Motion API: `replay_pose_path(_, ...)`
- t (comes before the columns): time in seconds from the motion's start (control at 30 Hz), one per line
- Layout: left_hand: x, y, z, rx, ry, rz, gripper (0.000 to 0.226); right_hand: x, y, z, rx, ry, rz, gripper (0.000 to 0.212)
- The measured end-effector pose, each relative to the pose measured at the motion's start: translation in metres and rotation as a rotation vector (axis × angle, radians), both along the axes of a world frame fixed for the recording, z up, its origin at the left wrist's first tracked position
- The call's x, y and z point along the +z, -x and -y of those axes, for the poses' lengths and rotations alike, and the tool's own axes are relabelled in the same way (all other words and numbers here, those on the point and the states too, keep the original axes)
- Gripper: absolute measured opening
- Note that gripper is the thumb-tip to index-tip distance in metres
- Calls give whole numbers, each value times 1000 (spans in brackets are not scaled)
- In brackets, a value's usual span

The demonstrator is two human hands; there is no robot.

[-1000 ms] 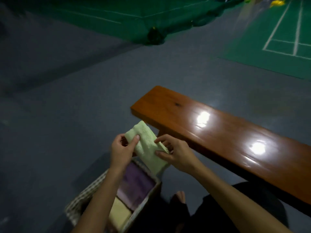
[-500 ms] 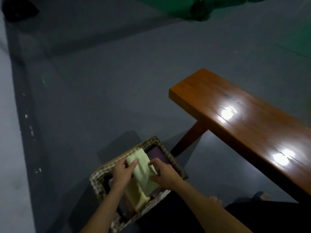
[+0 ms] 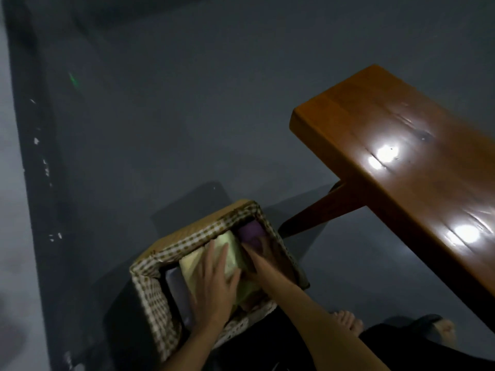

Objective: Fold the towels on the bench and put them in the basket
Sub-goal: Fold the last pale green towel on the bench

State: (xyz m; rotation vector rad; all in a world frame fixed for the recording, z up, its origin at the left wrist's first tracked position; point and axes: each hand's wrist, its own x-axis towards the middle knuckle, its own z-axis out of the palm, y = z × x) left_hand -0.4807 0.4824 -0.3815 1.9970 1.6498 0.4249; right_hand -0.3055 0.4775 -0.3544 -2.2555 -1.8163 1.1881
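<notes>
The basket (image 3: 150, 287) has a lining with brown and white checks. Inside lie a pale green towel (image 3: 233, 253), a pale yellow towel (image 3: 191, 263) and a purple towel (image 3: 250, 232). The bench (image 3: 401, 167) is glossy orange-brown wood, and the floor (image 3: 174, 103) is dark grey.

one basket (image 3: 187, 245), one bench (image 3: 401, 167), two hands (image 3: 214, 285)

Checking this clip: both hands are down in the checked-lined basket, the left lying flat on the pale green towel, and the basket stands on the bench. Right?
Not quite. The basket stands on the floor beside the bench, not on it; the head view shows this. The rest holds: both hands reach into it, the left hand flat on the pale green towel, the right hand beside it.
</notes>
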Motion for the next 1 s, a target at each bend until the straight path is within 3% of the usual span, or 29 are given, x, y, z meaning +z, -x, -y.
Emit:
replay_pose_path(0.1,-24,9,2,-147,-58,-246,62,-21,-7,1,50,-16,30,77)
replay_pose_path(0.23,-38,18,-8,-146,-10,-307,70,-37,-5,-8,-6,65,8,87)
replay_pose_path(0.33,-30,21,-15,-139,38,-222,70,-29,-4,-11,-29,54,-43,87)
replay_pose_path(0.47,-5,26,-18,-111,52,31,61,-17,-6,-14,-45,-28,-121,83)
replay_pose_path(0.57,18,44,-23,-1,-25,81,54,0,-4,-27,-86,-41,-223,66)
replay_pose_path(0.67,38,73,-37,150,-94,34,52,23,-7,-49,-118,-176,-145,42)
replay_pose_path(0.8,44,119,-64,323,-182,-13,40,43,-13,-84,-235,-310,-131,34)
replay_pose_path(0.87,43,137,-74,429,-134,-13,36,43,-13,-101,-252,-310,-136,34)
replay_pose_path(1.0,28,164,-88,588,111,-20,55,30,-17,-124,-256,-269,-47,42)
